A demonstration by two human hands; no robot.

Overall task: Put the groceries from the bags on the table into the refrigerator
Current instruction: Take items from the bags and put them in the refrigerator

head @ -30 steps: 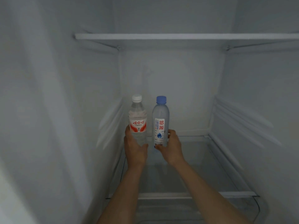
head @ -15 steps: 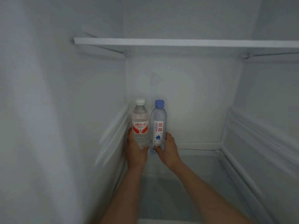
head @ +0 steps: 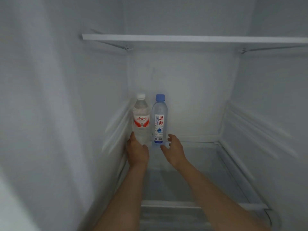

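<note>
Reaching from the near edge into the refrigerator (head: 50, 114), across the glass shelf (head: 208, 164). Left hand (head: 137, 151) curled around the lower part of the white-capped bottle (head: 141, 119), gripping it. Right hand (head: 174, 151) spread loose, fingers apart, just off the foot of the blue-capped bottle (head: 159, 120), holding nothing. Both bottles upright, side by side, touching or nearly so, at the far left corner of the shelf, against the back wall. Higher up and farther off, a white upper shelf (head: 191, 38) spanning the compartment.
</note>
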